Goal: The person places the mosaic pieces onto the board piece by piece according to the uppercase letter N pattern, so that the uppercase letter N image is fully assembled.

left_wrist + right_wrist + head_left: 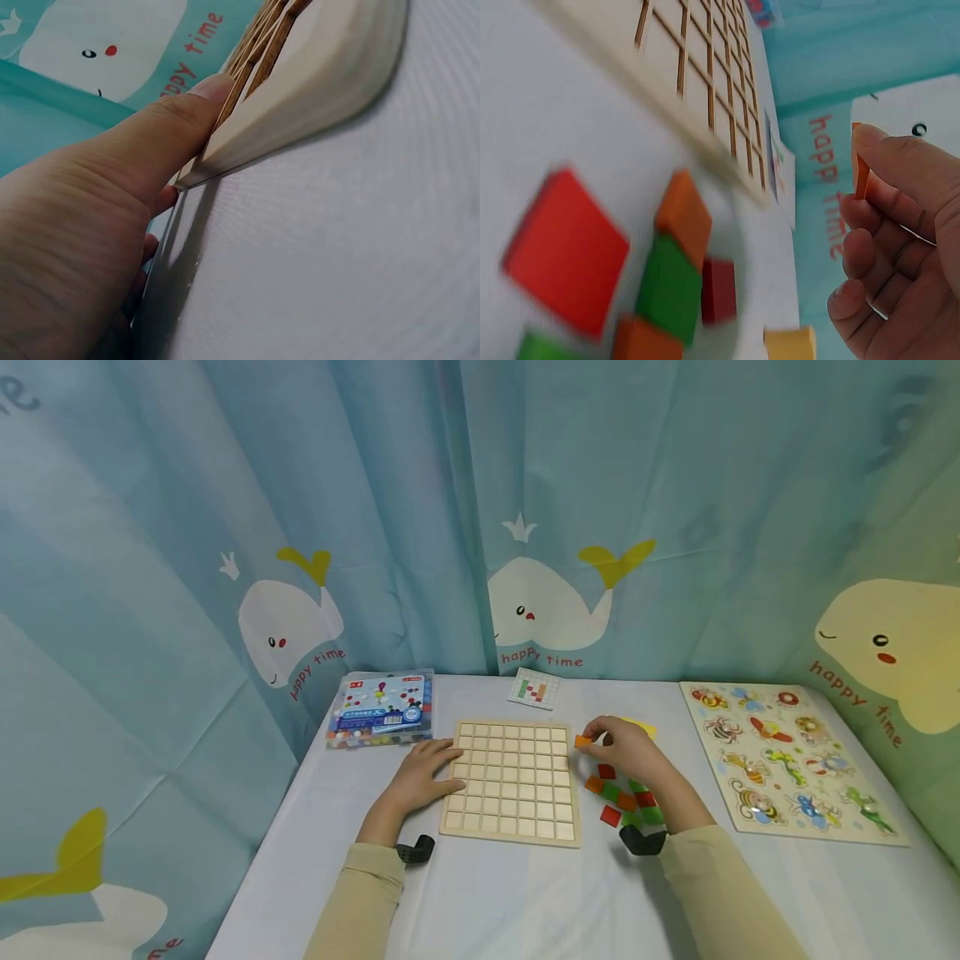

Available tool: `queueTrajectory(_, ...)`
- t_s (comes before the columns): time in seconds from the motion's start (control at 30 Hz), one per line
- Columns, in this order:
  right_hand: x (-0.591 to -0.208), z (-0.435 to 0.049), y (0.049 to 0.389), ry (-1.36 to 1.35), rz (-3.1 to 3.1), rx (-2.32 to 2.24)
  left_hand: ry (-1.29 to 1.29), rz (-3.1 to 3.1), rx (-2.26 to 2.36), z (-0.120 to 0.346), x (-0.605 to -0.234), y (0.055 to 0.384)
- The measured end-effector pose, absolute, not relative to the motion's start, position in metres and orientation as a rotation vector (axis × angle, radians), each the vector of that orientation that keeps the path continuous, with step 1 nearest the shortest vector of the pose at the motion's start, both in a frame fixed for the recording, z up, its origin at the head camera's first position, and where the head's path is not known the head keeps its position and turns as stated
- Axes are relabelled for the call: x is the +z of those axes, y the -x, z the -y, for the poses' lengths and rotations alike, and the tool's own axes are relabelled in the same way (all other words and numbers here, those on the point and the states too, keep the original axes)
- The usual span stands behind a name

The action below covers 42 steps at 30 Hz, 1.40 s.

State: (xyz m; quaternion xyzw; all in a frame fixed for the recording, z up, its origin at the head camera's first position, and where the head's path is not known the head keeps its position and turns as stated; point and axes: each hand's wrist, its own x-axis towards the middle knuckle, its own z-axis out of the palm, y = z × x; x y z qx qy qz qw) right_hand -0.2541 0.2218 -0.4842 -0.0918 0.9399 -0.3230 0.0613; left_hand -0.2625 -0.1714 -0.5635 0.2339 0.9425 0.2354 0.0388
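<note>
A wooden grid board with bare square cells lies at the middle of the table. My left hand rests at its left edge; the thumb lies straight over the rim and the other fingers sit along the side, partly hidden. Just past the board's right edge, my right hand pinches an orange square tile between thumb and index finger, raised above the table. Below that hand lie several loose tiles, among them a red tile, a green tile and an orange tile.
A small pattern card lies behind the board. Back left stands a clear plastic box of colored pieces. A wooden insect puzzle occupies the right side. Something yellow shows behind my right hand. Curtains enclose the table.
</note>
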Motion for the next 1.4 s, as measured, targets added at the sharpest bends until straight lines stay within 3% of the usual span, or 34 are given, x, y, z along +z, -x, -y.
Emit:
queueTrajectory(0.67, -0.513, -0.154, 0.264, 0.448, -2.767, -1.091, -0.710, -2.887, 0.730, 0.170, -0.560, 0.260)
queueTrajectory(1.4, -0.526, -0.137, 0.266, 0.402, -2.775, -1.078, -0.698, -2.894, 0.735, 0.170, -0.561, 0.260)
